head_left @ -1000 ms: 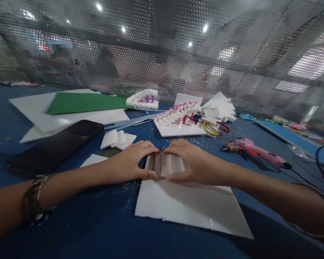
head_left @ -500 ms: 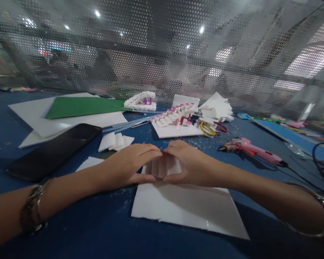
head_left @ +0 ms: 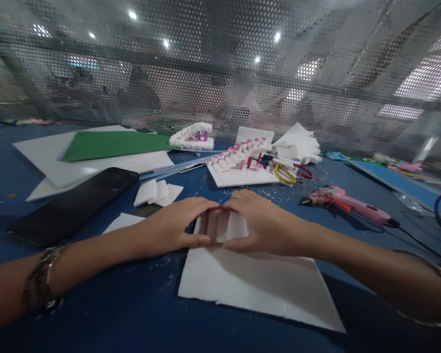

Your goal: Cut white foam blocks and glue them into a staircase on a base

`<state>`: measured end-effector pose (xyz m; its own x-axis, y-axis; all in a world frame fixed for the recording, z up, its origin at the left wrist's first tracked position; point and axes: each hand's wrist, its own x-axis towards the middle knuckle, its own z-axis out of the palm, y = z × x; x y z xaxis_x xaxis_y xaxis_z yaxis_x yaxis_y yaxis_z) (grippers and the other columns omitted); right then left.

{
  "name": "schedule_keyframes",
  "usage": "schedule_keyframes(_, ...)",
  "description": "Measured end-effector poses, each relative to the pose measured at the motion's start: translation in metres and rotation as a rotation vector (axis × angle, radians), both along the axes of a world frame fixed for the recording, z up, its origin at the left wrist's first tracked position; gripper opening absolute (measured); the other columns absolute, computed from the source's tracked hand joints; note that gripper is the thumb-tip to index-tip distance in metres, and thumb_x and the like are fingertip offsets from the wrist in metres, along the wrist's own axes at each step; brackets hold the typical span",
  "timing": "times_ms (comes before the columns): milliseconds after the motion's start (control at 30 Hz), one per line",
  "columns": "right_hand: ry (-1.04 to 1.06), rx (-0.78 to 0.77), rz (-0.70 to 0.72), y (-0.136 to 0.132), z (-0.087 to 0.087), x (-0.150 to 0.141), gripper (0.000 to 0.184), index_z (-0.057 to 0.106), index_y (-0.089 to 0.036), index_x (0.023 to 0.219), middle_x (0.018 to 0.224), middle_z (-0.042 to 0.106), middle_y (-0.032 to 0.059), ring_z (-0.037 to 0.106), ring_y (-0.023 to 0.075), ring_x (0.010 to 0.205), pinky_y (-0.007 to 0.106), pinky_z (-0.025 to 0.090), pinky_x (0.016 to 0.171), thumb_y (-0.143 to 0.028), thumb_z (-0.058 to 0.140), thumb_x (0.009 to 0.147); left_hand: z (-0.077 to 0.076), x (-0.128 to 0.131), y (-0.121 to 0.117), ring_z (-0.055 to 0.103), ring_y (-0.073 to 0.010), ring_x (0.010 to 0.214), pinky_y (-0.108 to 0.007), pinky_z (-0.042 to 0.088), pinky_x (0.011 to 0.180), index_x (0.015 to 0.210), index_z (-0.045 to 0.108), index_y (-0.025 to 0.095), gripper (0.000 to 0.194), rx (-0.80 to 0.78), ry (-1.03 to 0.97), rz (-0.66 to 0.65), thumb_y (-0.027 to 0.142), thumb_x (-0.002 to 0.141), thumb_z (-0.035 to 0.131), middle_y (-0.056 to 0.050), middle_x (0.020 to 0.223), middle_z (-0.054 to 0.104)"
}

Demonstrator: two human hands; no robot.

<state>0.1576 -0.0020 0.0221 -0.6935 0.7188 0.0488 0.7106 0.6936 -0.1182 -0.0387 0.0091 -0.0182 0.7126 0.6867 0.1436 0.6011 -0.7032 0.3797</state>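
Head view: the left hand [head_left: 180,223] and right hand [head_left: 264,223] arch around white strips [head_left: 222,226] at the far part of a white foam sheet [head_left: 260,289]. Each thumb stands apart from its forefinger; whether they clamp the strips cannot be told. Blue table [head_left: 113,314] lies bare along the sheet's near edge, with a pink glue gun [head_left: 360,205] rightward and black phone [head_left: 73,206] leftward. Beyond stands a perforated metal screen [head_left: 206,63].
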Motion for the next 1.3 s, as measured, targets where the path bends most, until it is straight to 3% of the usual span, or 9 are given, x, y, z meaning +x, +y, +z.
schedule_keyframes(200,0.032,-0.057,0.035,0.002,0.001,0.001,0.035,0.058,-0.012,0.091,0.089,0.057,0.0086,0.049,0.0199,0.084,0.031,0.038,0.074,-0.033,0.064,0.063,-0.003,-0.001,-0.001,0.053,-0.0223,0.098,-0.030,0.042,0.079,0.114,0.047,0.017,0.038,0.122,0.009,-0.093,0.040,0.084,0.047,-0.010,0.112,0.055)
schedule_keyframes(333,0.025,-0.058,0.058,0.005,0.001,0.001,0.033,0.058,-0.012,0.082,0.080,0.056,0.0064,0.048,0.0177,0.075,0.029,0.037,0.068,-0.038,0.064,0.063,-0.003,-0.002,0.001,0.052,-0.0246,0.102,-0.035,0.040,0.080,0.100,0.056,0.019,0.029,0.405,0.037,-0.228,0.037,0.089,0.036,-0.012,0.117,0.053)
schedule_keyframes(400,0.025,-0.044,0.069,0.006,-0.001,0.001,0.033,0.058,-0.013,0.081,0.078,0.056,0.0056,0.047,0.0172,0.073,0.029,0.037,0.067,-0.039,0.064,0.063,-0.002,-0.003,0.002,0.052,-0.0218,0.102,-0.035,0.037,0.084,0.093,0.057,0.018,0.030,0.538,0.026,-0.324,0.033,0.092,0.031,-0.010,0.109,0.059)
schedule_keyframes(500,0.023,-0.038,0.061,0.007,-0.004,0.001,0.034,0.059,-0.012,0.086,0.082,0.057,0.0061,0.048,0.0181,0.077,0.030,0.036,0.069,-0.035,0.065,0.062,0.002,-0.002,0.000,0.057,-0.0161,0.093,-0.033,0.033,0.089,0.089,0.057,0.017,0.030,0.600,0.032,-0.382,0.026,0.093,0.028,-0.007,0.099,0.064)
schedule_keyframes(633,-0.028,-0.037,0.051,0.004,0.002,0.002,0.039,0.059,-0.011,0.088,0.084,0.059,0.0081,0.051,0.0206,0.080,0.033,0.038,0.072,-0.040,0.063,0.063,0.007,-0.001,-0.007,0.057,-0.0177,0.092,-0.034,0.032,0.089,0.090,0.057,0.016,0.022,0.529,0.034,-0.349,0.029,0.089,0.040,-0.005,0.096,0.065)
schedule_keyframes(733,-0.034,-0.045,0.101,-0.001,0.015,0.008,0.059,0.054,-0.010,0.107,0.103,0.058,0.0127,0.050,0.0251,0.096,0.036,0.037,0.082,-0.050,0.062,0.064,0.009,0.000,-0.011,0.057,-0.0190,0.091,-0.035,0.032,0.090,0.089,0.057,0.016,0.018,0.436,0.028,-0.305,0.030,0.081,0.050,-0.004,0.097,0.065)
schedule_keyframes(833,-0.013,-0.023,0.086,-0.007,0.025,0.017,0.071,0.043,-0.010,0.123,0.120,0.051,0.0143,0.044,0.0265,0.110,0.037,0.034,0.089,-0.051,0.060,0.067,0.008,0.002,-0.012,0.056,-0.0195,0.092,-0.033,0.036,0.086,0.093,0.058,0.017,0.020,0.362,0.014,-0.254,0.030,0.081,0.050,-0.006,0.103,0.062)
schedule_keyframes(1100,-0.046,-0.020,0.015,-0.007,0.016,0.016,0.041,0.059,-0.011,0.098,0.093,0.060,0.0111,0.054,0.0215,0.084,0.033,0.041,0.074,-0.042,0.057,0.071,0.002,0.014,-0.009,0.047,-0.0275,0.106,-0.039,0.036,0.089,0.117,0.047,0.006,0.056,0.236,-0.016,-0.094,0.050,0.084,0.039,-0.018,0.117,0.052)
schedule_keyframes(1300,-0.002,-0.083,-0.002,-0.003,0.012,0.019,0.047,0.059,-0.009,0.100,0.097,0.059,0.0127,0.053,0.0222,0.087,0.033,0.042,0.074,-0.045,0.059,0.070,0.001,0.017,-0.004,0.047,-0.0223,0.105,-0.032,0.037,0.088,0.114,0.051,0.012,0.044,0.065,-0.105,-0.063,0.043,0.085,0.042,-0.012,0.117,0.051)
